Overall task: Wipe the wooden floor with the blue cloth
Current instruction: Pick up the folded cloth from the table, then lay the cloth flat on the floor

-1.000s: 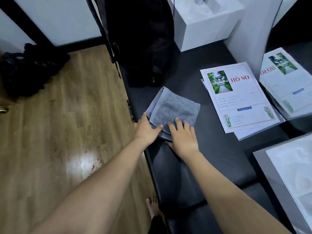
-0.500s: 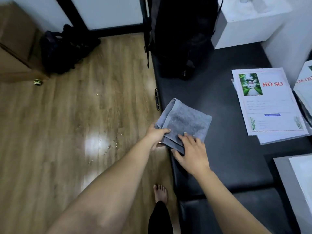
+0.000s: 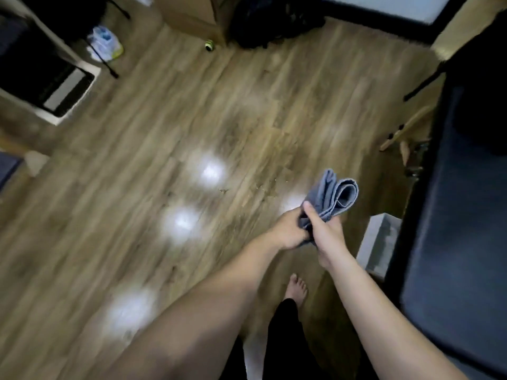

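Note:
The folded blue-grey cloth (image 3: 333, 194) is in the air above the wooden floor (image 3: 153, 165), right of centre. My left hand (image 3: 289, 231) grips its lower end from the left. My right hand (image 3: 326, 233) grips the same end from the right, thumb laid along the cloth. The cloth's folded top sticks up past both hands. Small crumbs (image 3: 223, 191) lie on the floor just left of the cloth, among bright light reflections. The frame is blurred by motion.
A black bench (image 3: 461, 204) runs along the right edge. A grey box (image 3: 380, 245) stands by its base. My bare foot (image 3: 296, 287) is below my hands. A black bag (image 3: 274, 20) and wooden cabinet (image 3: 192, 12) sit at the back, and a plastic bag (image 3: 104, 43) far left.
Both hands have lifted the cloth off the black bench and brought it left over the floor. The view has swung left and down towards the floor.

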Demonstrator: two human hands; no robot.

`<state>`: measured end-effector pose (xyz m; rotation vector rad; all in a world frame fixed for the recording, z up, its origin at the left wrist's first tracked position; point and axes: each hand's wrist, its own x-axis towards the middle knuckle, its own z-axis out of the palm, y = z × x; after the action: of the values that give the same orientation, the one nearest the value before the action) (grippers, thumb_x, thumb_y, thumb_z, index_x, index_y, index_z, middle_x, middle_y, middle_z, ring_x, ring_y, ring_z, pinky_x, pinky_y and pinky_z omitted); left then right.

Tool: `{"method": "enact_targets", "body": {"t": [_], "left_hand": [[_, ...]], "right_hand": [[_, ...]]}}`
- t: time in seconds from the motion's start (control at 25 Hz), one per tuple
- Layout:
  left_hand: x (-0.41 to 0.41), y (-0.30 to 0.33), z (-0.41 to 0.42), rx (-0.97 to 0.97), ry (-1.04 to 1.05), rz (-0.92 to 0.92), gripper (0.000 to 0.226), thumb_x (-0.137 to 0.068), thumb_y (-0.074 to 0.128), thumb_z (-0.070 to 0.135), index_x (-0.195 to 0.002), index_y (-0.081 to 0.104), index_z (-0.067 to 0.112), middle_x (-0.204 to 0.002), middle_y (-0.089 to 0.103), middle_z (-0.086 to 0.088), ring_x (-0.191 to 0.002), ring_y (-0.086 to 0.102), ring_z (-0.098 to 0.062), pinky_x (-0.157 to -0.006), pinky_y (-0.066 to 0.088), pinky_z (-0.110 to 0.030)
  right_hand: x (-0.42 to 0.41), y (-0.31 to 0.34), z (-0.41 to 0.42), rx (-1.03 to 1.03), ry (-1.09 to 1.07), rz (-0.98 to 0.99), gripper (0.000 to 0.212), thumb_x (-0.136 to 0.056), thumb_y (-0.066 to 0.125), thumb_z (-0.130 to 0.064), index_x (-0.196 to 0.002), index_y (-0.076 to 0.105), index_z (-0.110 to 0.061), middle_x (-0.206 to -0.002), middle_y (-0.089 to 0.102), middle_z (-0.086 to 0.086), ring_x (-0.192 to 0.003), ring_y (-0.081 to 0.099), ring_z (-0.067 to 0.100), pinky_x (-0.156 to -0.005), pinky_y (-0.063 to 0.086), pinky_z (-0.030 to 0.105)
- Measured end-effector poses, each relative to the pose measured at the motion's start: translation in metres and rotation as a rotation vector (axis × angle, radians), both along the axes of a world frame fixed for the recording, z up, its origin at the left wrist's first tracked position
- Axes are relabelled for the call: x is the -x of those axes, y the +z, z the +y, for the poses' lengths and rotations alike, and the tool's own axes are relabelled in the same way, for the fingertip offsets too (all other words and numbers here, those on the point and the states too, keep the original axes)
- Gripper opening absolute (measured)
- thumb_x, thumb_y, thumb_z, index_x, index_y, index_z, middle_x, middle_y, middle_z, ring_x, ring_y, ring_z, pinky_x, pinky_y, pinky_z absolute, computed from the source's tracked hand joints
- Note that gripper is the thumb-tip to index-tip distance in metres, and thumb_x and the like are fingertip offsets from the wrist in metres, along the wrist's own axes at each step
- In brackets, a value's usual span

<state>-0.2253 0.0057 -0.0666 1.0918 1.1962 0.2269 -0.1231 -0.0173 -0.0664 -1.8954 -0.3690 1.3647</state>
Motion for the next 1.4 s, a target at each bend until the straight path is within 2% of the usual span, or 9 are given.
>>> {"method": "enact_targets", "body": {"t": [0.16,0.28,0.36,0.52,0.76,0.88,1.04,1.28,1.4], "left_hand": [[0.119,-0.011,-0.031,0.070,0.117,-0.005,0.063,-0.066,0.064,0.014,-0.129,0.062,0.011,-0.108,0.071,-0.007,-0.084,0.064,-0.004,-0.073,0.052,-0.019],[0.217,-0.035,-0.064,0.034,0.306,0.034,0.048,-0.096,0.060,0.002,-0.144,0.055,0.004,-0.157,0.044,-0.013,-0.142,0.044,-0.016,-0.115,0.036,-0.022],[0.282,-0.056,-0.096,-0.104,0.231,0.220,0.050,-0.105,0.056,0.025,-0.153,0.046,0.013,-0.166,0.029,-0.007,-0.153,0.026,-0.018,-0.126,0.018,-0.032],[0.372,-0.091,-0.167,-0.133,0.145,0.357,0.080,-0.096,0.046,0.063,-0.163,0.022,0.027,-0.171,0.006,-0.002,-0.158,0.003,-0.020,-0.128,0.005,-0.039],[0.463,-0.136,-0.242,-0.060,0.261,0.388,0.091,-0.089,0.041,0.075,-0.164,0.012,0.032,-0.172,0.001,0.001,-0.158,0.001,-0.017,-0.127,0.004,-0.040],[0.476,-0.186,-0.242,-0.031,0.498,0.326,0.082,-0.097,0.042,0.067,-0.164,0.009,0.033,-0.172,-0.002,0.001,-0.158,-0.001,-0.017,-0.128,0.004,-0.038],[0.475,-0.293,-0.213,-0.065,0.623,0.425,0.077,-0.103,0.042,0.058,-0.164,0.002,0.031,-0.172,-0.002,0.001,-0.158,-0.003,-0.016,-0.128,0.005,-0.040],[0.519,-0.484,-0.192,-0.141,0.678,0.403,0.077,-0.104,0.048,0.049,-0.163,0.003,0.029,-0.172,-0.001,0.000,-0.157,-0.001,-0.013,-0.126,0.002,-0.027],[0.552,-0.575,-0.188,-0.217,0.475,0.521,0.078,-0.102,0.042,0.059,-0.160,-0.005,0.036,-0.171,-0.007,0.003,-0.156,-0.008,-0.011,-0.127,0.000,-0.037]], "right_hand": [[0.115,-0.021,-0.001,0.055,-0.087,0.064,0.029,-0.093,0.068,-0.006,-0.121,0.064,-0.003,-0.116,0.071,0.023,-0.102,0.070,0.034,-0.093,0.057,0.050],[0.198,-0.042,-0.012,0.116,0.086,0.120,0.027,-0.096,0.064,-0.007,-0.123,0.065,-0.001,-0.115,0.071,0.024,-0.104,0.070,0.039,-0.095,0.055,0.056],[0.250,-0.057,-0.026,0.149,0.224,0.162,0.026,-0.098,0.064,-0.012,-0.123,0.065,-0.006,-0.112,0.073,0.019,-0.100,0.071,0.037,-0.091,0.057,0.055],[0.333,-0.084,-0.064,0.216,0.435,0.222,0.024,-0.100,0.062,-0.015,-0.123,0.065,-0.009,-0.099,0.077,0.011,-0.078,0.075,0.026,-0.067,0.062,0.039],[0.420,-0.125,-0.119,0.315,0.582,0.305,0.035,-0.097,0.064,-0.019,-0.129,0.062,-0.005,-0.112,0.074,0.017,-0.098,0.073,0.035,-0.080,0.062,0.046],[0.453,-0.167,-0.127,0.364,0.635,0.393,0.043,-0.095,0.062,-0.031,-0.130,0.063,-0.006,-0.120,0.072,0.017,-0.109,0.070,0.034,-0.087,0.060,0.045],[0.476,-0.275,-0.109,0.380,0.612,0.416,0.048,-0.099,0.055,-0.036,-0.137,0.059,-0.007,-0.130,0.067,0.019,-0.121,0.064,0.036,-0.106,0.048,0.051],[0.519,-0.461,-0.070,0.384,0.755,0.408,0.046,-0.093,0.063,-0.036,-0.129,0.063,-0.008,-0.119,0.072,0.018,-0.110,0.070,0.034,-0.091,0.058,0.045],[0.530,-0.551,-0.057,0.397,0.804,0.434,0.036,-0.099,0.061,-0.029,-0.127,0.065,-0.007,-0.118,0.073,0.018,-0.109,0.071,0.033,-0.091,0.059,0.046]]}}
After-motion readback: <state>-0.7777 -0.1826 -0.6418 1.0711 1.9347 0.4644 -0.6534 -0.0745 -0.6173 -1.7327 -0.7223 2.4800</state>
